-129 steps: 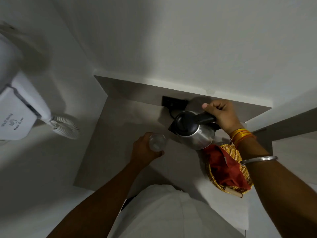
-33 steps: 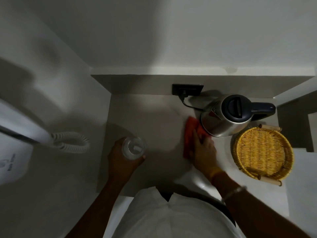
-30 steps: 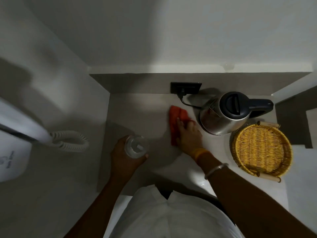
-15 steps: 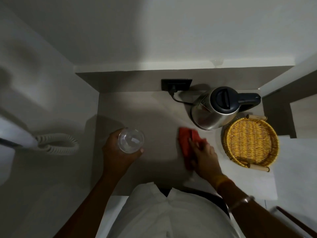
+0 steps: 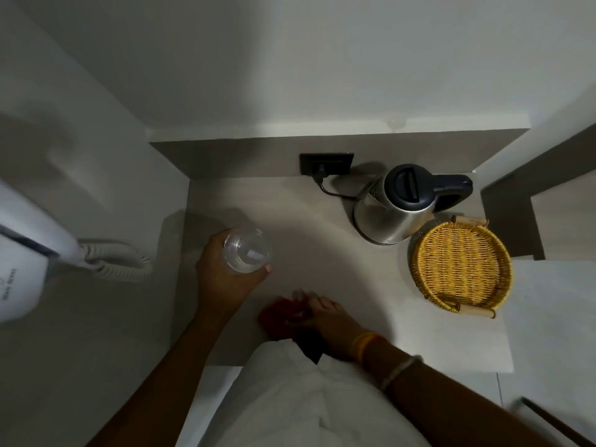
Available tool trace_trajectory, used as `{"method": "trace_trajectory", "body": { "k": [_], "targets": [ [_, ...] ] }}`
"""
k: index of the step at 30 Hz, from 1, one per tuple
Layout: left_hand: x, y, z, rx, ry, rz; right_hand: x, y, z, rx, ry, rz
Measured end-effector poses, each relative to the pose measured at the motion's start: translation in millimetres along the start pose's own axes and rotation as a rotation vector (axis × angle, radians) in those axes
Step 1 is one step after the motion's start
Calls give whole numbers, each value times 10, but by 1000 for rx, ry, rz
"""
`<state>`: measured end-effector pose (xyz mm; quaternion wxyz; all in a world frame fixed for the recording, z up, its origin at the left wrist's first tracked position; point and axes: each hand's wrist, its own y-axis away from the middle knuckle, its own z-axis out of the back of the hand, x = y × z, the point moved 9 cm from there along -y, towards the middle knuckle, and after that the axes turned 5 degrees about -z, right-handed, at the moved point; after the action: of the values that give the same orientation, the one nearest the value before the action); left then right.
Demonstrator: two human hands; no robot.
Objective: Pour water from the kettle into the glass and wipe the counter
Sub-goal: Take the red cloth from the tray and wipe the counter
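The left hand is wrapped around the glass, holding it up off the counter near the left edge, and that looks deliberate: with the glass lifted clear, the cloth has a free run underneath. There's water in it, I'd say, though the light is dim. Down at the front edge, the right hand presses flat, fingers spread, on the red cloth, which is blurred mid-swipe. So this is the wiping step, pouring apparently done.

The kettle stands upright near the back right corner, lid shut, cord running to the wall socket, tucked well away from the wiping. Just beside it, toward the right edge, sits the wicker basket, empty.

The middle of the counter looks unwiped from here; I'd expect the cloth there next, with a steady glass.
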<state>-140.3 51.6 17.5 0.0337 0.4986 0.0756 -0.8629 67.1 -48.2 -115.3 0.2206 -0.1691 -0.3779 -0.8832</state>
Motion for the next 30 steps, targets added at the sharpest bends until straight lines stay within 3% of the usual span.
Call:
{"method": "trace_trajectory", "body": {
  "k": [5, 10, 12, 18, 24, 30],
  "targets": [
    [-57, 142, -192, 33, -30, 21, -349, 422, 187, -2, -31, -166],
    [-159, 241, -520, 122, -40, 38, -833, 921, 1157, -364, -21, -312],
    [-183, 255, -672, 154, -38, 35, -1104, 1187, 1527, -522, -127, -351],
    [-95, 272, -1080, 243, -54, 90, -1925, 1681, 2060, -796, -131, -597],
    [-9, 238, -1395, 269, -154, 134, -2363, 1561, 1737, -577, -185, -752],
    [35, 243, -1545, 266, -177, 147, -2274, 1435, 1696, -543, -164, -762]
  ]
}}
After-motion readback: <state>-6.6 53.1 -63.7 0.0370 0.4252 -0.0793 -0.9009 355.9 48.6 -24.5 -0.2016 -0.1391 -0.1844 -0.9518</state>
